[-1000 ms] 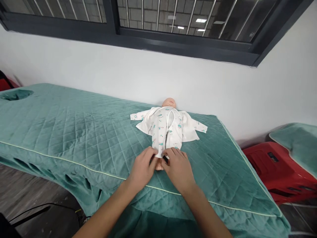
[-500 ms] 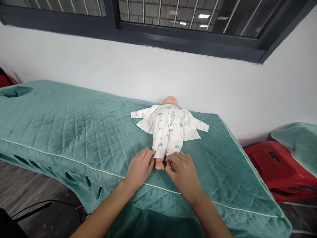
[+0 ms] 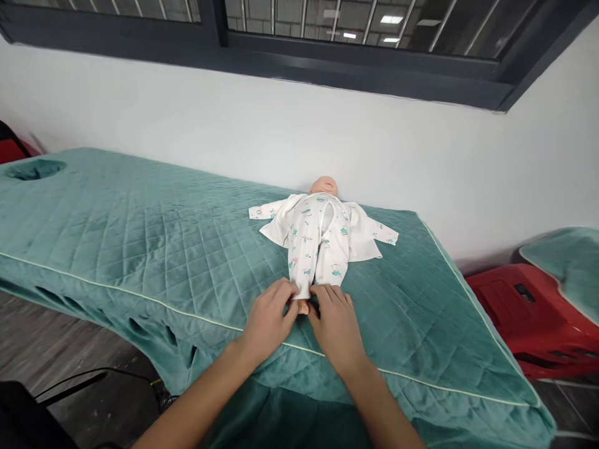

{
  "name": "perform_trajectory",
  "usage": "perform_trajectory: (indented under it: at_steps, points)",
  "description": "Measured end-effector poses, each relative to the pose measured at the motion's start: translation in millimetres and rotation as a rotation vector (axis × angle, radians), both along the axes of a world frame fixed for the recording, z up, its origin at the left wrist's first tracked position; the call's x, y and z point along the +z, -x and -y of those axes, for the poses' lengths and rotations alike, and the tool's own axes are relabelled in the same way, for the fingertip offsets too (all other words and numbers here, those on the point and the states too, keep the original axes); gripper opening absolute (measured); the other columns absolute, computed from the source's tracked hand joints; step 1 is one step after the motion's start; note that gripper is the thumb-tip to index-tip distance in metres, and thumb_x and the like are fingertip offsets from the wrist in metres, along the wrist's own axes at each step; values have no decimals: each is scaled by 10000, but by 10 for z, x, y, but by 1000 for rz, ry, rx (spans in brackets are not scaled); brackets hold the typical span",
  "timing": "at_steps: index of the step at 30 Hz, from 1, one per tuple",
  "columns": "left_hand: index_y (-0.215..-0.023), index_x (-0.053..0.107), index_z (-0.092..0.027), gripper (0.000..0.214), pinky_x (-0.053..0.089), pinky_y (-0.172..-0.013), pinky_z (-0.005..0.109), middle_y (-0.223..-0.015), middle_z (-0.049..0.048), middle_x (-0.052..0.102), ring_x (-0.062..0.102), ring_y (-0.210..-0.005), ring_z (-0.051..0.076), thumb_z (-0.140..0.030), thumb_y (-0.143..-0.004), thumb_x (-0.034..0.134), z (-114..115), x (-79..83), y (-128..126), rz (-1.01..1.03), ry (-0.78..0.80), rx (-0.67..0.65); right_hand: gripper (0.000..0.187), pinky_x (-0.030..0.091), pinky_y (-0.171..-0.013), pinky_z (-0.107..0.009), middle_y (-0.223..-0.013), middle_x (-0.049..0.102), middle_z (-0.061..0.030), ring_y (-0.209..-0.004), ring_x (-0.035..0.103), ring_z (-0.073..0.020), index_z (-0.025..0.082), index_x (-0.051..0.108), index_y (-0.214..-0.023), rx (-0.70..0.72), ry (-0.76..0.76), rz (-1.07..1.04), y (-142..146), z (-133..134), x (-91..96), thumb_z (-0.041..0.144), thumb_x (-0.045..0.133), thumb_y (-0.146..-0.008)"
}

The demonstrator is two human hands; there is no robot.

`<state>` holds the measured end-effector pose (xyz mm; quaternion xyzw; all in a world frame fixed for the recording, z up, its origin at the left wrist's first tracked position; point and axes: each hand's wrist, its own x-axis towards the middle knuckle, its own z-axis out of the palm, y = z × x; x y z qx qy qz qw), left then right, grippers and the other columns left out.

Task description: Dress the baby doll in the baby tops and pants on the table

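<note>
Item: one doll (image 3: 324, 186), face up on the green quilted bed (image 3: 154, 218), head near the white wall (image 3: 412, 143), legs toward the person. Clothing: white jacket (image 3: 365, 240), spread flaps, sleeves out to both sides; printed garment (image 3: 305, 240), two-legged, over body and legs. One foot (image 3: 303, 307), protruding below a leg hem. Left hand (image 3: 266, 315): fingers pinching that hem on one side. Right hand (image 3: 337, 321): fingers pinching it opposite. Also present: red plastic seat (image 3: 528, 318), beyond the bed's end; dark-framed window (image 3: 355, 65), above.
</note>
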<state>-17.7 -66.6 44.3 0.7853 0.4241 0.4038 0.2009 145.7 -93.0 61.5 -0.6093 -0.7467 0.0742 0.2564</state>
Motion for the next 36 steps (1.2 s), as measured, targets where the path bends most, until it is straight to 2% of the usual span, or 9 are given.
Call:
perform_trajectory:
  at_steps: [8,13,18,22,25,29,32,36]
  points:
    - [-915,562,-214,120,470,-761,268,-865,0,594,597,-818,142,-237,-988,470,-17,-41,32,102,70,40,85,347,-815,-351,-966,678,-38,-957,576,-225,207,602,-998,6,-45,-81,33,-44,-91,183,523,-982]
    - [-934,576,-213,135,491,-789,284,-894,13,613,614,-848,152,-268,-990,467,-16,-110,72,77,61,15,82,353,-805,-341,-910,664,-28,-922,576,-213,209,601,-914,17,-55,-91,-2,-52,-77,153,552,-950]
    - [-951,570,-214,114,498,-778,302,-896,21,598,599,-850,165,-254,-982,468,3,-222,120,49,54,46,114,369,-815,-345,-889,666,-9,-917,571,-203,214,604,-888,56,-55,-74,-43,2,-75,100,599,-890]
    - [-1004,556,-211,113,496,-811,335,-955,41,601,593,-914,187,-215,-983,445,28,-263,102,6,50,39,118,396,-845,-374,-961,681,-32,-963,569,-219,216,624,-939,77,-50,-73,-71,46,-39,127,548,-944]
    - [-1019,550,-212,114,497,-847,358,-1009,59,595,582,-973,203,-184,-973,448,63,-200,80,6,24,82,218,437,-897,-371,-1088,666,-48,-1036,566,-208,232,620,-1072,95,-92,-212,-185,93,-35,121,451,-992]
    - [-1097,550,-217,153,494,-907,389,-1096,83,587,563,-1057,221,-187,-977,460,138,-18,-5,2,-41,141,290,467,-982,-395,-1208,605,-89,-1140,547,-213,230,580,-1180,-55,-165,-369,-402,161,-162,101,409,-984]
    - [-1119,557,-220,173,489,-928,409,-1125,90,605,555,-1083,237,-184,-973,470,139,94,-154,-106,-110,54,283,483,-970,-443,-1180,603,-104,-1125,552,-247,221,563,-1170,-137,-121,-349,-465,166,-304,103,476,-929]
    - [-1100,588,-208,190,443,-990,468,-1157,101,630,529,-1167,277,-155,-951,482,-1,153,-382,-353,-158,-5,219,492,-878,-463,-1083,628,-114,-1021,565,-279,208,567,-1125,-196,-98,-301,-408,64,-401,180,522,-912]
